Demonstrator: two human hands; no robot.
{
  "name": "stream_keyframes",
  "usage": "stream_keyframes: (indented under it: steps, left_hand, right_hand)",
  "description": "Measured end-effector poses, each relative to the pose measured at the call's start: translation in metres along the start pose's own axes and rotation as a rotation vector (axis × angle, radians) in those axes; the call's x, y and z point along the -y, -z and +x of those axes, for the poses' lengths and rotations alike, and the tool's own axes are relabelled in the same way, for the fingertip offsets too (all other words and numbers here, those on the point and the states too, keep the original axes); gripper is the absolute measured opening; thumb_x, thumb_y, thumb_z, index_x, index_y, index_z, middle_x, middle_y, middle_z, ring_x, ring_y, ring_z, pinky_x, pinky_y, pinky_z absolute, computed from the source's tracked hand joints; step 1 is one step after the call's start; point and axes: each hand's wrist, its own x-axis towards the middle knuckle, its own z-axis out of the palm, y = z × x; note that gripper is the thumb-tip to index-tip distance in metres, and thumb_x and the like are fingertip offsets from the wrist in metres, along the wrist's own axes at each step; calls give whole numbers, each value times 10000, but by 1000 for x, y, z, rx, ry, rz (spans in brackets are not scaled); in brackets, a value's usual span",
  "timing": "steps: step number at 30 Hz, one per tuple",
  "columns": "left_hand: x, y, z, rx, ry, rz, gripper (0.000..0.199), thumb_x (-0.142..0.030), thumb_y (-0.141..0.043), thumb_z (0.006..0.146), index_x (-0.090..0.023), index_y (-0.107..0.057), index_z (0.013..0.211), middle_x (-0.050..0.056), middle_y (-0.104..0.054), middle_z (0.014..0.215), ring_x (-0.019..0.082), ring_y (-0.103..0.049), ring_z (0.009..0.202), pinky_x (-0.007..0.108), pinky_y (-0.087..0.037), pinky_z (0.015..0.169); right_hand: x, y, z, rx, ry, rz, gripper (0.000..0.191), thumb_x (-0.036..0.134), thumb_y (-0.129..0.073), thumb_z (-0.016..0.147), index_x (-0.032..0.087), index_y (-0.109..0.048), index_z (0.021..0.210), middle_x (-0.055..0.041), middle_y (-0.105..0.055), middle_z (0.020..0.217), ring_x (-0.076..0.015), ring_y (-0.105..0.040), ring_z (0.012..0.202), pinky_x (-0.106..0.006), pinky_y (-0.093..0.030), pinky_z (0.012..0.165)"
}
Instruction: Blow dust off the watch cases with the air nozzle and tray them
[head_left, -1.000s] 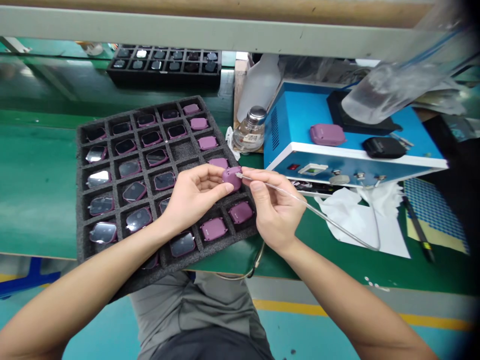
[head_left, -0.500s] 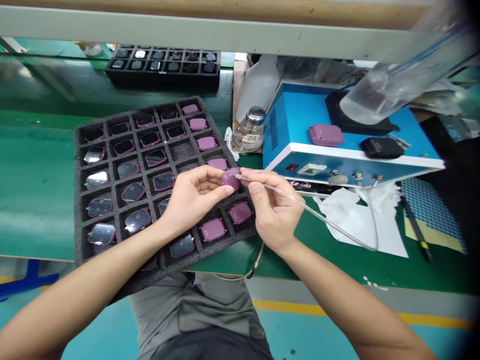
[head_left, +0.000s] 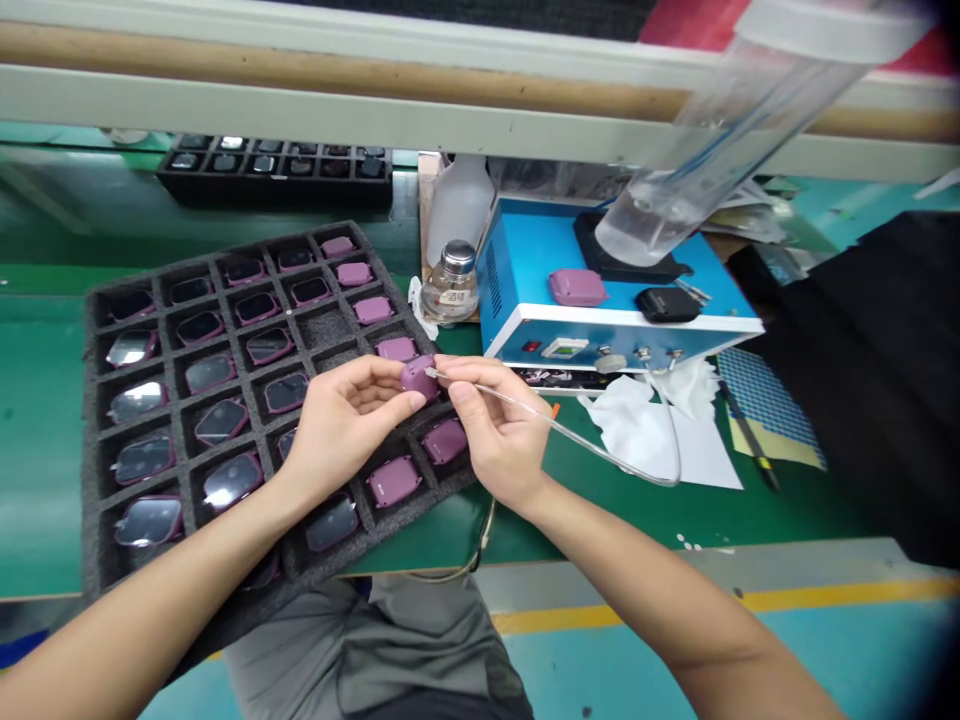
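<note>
At a green workbench [head_left: 37, 420], the left hand [head_left: 345, 425] is cupped, its curled fingers [head_left: 375, 385] holding a small purple rounded-square plastic case [head_left: 418, 378] up just above a black foam tray [head_left: 94, 450]. The right hand [head_left: 495, 430] is in a narrow pinch, thumb and forefinger gripping a thin clear tube [head_left: 600, 450] whose tip meets the side of the case (from here it's hard to say whether it goes in at all). The tray's cells hold rows of purple cases [head_left: 394, 482], many lying glass side up. Just beyond stand a glass bottle with a metal cap [head_left: 450, 285] and a white plastic bottle [head_left: 459, 200], beside a blue bench-top unit [head_left: 525, 260] carrying another purple case [head_left: 577, 288] and a black case [head_left: 667, 305]. Crumpled white wipes [head_left: 637, 425] lie under the loop of the tube.
</note>
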Motion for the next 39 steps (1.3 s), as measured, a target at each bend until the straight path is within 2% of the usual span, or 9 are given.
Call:
stream_keyframes:
  steps: [9, 20, 29, 39]
  left_hand:
    - [-2, 0, -1, 8, -1, -12, 332, -268, -935, 657, -136, -765, 910, 45, -794, 843, 145, -742, 764, 255, -623, 797]
    - [0, 1, 0, 14, 2, -6, 324, -264, -928, 670, -133, -754, 911, 40, -795, 850, 132, -741, 766, 229, -617, 787]
    - [-1, 1, 0, 15, 9, 1, 339, -280, -931, 664, -132, -759, 917, 47, -794, 854, 144, -740, 773, 257, -621, 801]
    - [-2, 1, 0, 13, 0, 21, 326, -282, -923, 671, -132, -762, 913, 46, -795, 848, 140, -741, 763, 235, -619, 778]
  right_hand:
    - [1, 0, 0, 1, -43, -22, 108, 270, -639, 985, 231, -736, 1014, -77, -755, 1074, -211, -736, 1062, -385, -637, 941]
    - [1, 0, 0, 12, -27, 53, 156, 155, -646, 971, 233, -756, 1050, -71, -747, 1081, -192, -727, 1068, -357, -614, 950]
    - [1, 0, 0, 15, -38, 29, 139, 186, -643, 976, 236, -752, 1046, -72, -749, 1084, -198, -728, 1069, -359, -627, 933]
    - [1, 0, 0, 14, -32, 21, 133, 191, -644, 977, 235, -751, 1042, -72, -749, 1079, -198, -729, 1066, -364, -626, 941]
